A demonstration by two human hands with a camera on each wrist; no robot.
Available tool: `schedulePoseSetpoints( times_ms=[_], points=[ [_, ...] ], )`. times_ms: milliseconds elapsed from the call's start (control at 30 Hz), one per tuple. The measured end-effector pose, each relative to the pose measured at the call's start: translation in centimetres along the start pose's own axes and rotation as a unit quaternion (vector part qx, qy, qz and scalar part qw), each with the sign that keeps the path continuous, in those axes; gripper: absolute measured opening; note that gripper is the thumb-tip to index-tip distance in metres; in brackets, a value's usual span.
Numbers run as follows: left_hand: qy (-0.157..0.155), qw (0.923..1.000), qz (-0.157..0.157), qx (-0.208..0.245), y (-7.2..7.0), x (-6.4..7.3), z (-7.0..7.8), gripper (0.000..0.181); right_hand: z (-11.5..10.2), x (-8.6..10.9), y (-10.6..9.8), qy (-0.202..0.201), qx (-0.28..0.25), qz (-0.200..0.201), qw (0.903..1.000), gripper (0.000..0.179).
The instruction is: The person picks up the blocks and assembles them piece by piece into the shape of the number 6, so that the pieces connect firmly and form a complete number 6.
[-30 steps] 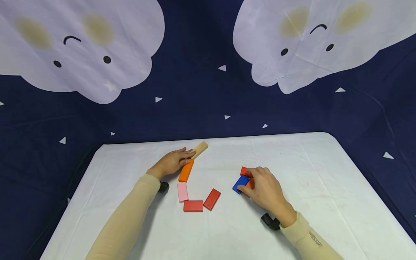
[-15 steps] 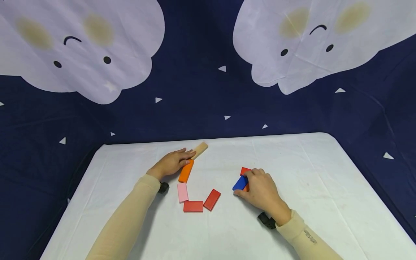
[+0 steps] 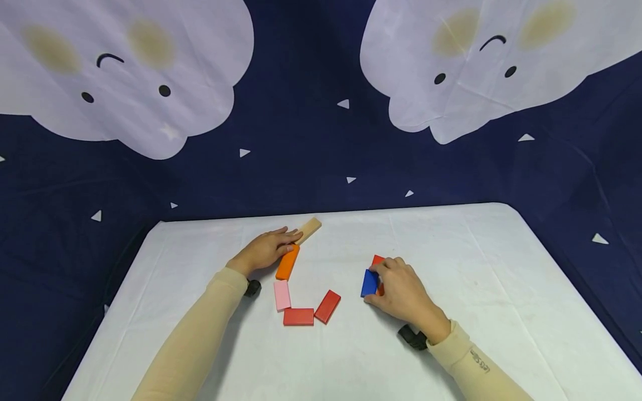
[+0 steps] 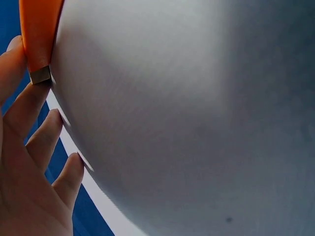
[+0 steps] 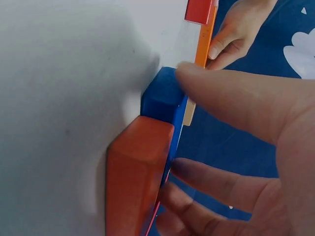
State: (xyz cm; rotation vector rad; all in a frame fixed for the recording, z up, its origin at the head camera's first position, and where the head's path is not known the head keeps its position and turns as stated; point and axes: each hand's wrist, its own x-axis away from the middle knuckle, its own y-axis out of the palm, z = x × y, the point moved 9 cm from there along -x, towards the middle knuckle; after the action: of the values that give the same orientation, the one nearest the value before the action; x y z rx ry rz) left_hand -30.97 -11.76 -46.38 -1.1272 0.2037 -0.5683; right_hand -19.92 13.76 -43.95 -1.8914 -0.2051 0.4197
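My left hand (image 3: 266, 250) rests at the far left of the table. Its extended fingers lie on a bare wood block (image 3: 310, 227), and the thumb touches an orange block (image 3: 287, 263). To the right, my right hand (image 3: 403, 289) pinches a blue block (image 3: 369, 283) by its two ends between thumb and fingers. Tight against the blue block is an orange-red block (image 5: 138, 167), mostly covered by the hand in the head view. Just beyond them a red block (image 3: 378, 260) shows in part.
A pink block (image 3: 282, 295) continues the curve from the orange one. Two red blocks follow, one lying sideways (image 3: 298, 317) and one slanted (image 3: 327, 307). All lie flat on a white-covered table (image 3: 331, 367). Behind its far edge hangs a dark blue cloth (image 3: 301, 167) with clouds.
My right hand has shifted left onto the blue block's ends. The blue block has turned from a diagonal to nearly straight away from me. The left hand stays put.
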Motion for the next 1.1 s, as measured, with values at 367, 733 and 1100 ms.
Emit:
schedulePoseSetpoints(
  times_ms=[367,733,1100],
  points=[
    [-0.001,1.0000,0.000,0.000,0.0,0.1,0.1,0.046,-0.4,-0.3,0.5,0.018,0.050,-0.007,0.9986,0.065],
    [0.000,1.0000,0.003,-0.002,-0.1,0.0,0.1,0.046,-0.5,-0.7,0.4,0.022,0.038,0.000,0.9990,0.062],
    [0.001,1.0000,0.004,-0.001,0.0,0.0,0.0,0.046,-1.1,-1.5,0.2,0.013,0.030,0.008,0.9994,0.062]
  ],
)
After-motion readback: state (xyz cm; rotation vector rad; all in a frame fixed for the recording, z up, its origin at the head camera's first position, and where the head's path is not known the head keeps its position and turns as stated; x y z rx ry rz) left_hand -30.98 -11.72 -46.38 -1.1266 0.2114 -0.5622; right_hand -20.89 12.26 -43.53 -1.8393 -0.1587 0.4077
